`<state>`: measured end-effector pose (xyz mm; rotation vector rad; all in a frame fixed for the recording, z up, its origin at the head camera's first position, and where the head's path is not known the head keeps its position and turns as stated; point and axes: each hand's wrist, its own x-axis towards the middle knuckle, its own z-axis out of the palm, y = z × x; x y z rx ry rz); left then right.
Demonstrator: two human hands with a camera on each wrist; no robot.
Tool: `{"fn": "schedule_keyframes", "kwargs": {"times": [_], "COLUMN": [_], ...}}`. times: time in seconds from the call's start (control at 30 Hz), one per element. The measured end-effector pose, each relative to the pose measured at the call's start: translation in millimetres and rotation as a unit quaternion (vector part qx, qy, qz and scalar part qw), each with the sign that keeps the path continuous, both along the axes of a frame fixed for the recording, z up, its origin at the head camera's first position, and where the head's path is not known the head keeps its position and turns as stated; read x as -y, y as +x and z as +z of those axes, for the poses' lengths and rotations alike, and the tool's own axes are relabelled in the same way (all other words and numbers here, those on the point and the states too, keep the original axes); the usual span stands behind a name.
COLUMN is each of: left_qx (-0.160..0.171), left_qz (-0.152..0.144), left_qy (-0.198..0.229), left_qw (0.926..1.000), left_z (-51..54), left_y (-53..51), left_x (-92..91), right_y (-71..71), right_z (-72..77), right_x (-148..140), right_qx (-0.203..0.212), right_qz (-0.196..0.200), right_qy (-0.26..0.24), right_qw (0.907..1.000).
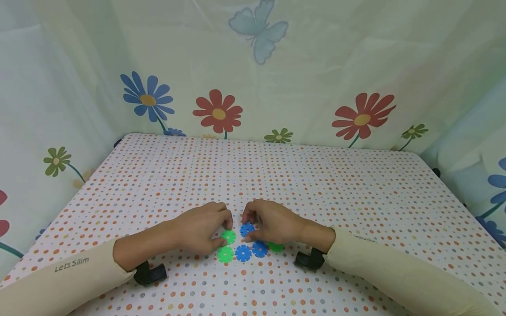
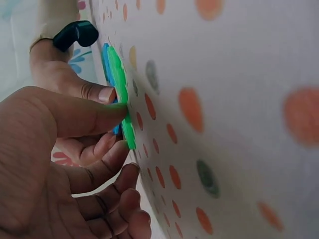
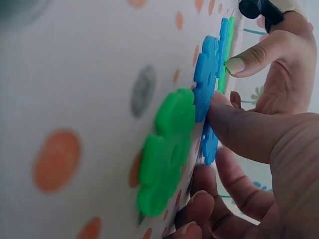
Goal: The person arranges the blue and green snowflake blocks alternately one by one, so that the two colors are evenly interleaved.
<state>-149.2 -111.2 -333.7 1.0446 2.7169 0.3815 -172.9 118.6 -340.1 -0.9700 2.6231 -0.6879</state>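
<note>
Three green and three blue notched plastic snowflake discs lie flat together on the table. With thumb and index finger at opposite edges, my left hand (image 1: 200, 227) holds the upper green disc (image 1: 228, 237). Beside it, my right hand (image 1: 278, 222) spans the upper blue disc (image 1: 247, 229) between thumb and fingers. Below these lie another green disc (image 1: 225, 254) and two blue discs, one in the middle (image 1: 243, 253) and one to its right (image 1: 260, 249). The right hand partly covers the rightmost green disc (image 1: 276, 247), which shows whole in the right wrist view (image 3: 167, 152).
A white cloth with coloured dots covers the table (image 1: 189, 171). Behind it hangs a pale curtain (image 1: 308, 66) printed with flowers and a butterfly. Each wrist wears a black camera mount, the left one (image 1: 150, 274) and the right one (image 1: 310, 260) both near the tabletop.
</note>
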Motion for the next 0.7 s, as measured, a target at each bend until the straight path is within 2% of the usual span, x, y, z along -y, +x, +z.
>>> {"fn": "schedule_keyframes", "kwargs": {"times": [0.23, 0.37, 0.6, 0.7], "left_qx": [-0.047, -0.062, -0.068, -0.044], "left_qz": [-0.020, -0.016, 0.004, 0.007], "left_qy": [-0.040, -0.052, -0.031, -0.008], "left_qw": [0.9979, 0.9966, 0.9972, 0.9990], "left_z": [4.6, 4.5, 2.1, 2.9], "left_y": [-1.2, -1.1, -3.5, -6.0], "left_x": [0.2, 0.4, 1.5, 1.2], "right_y": [0.3, 1.2, 3.4, 3.8], "right_z": [1.0, 0.4, -0.7, -1.3], "right_x": [-0.5, -0.8, -2.0, -2.8], "right_qx": [-0.001, -0.002, -0.014, -0.028], "right_qz": [0.006, 0.006, 0.015, 0.021], "right_qy": [0.000, 0.001, -0.002, -0.004], "right_qw": [1.0000, 1.0000, 0.9998, 0.9994]}}
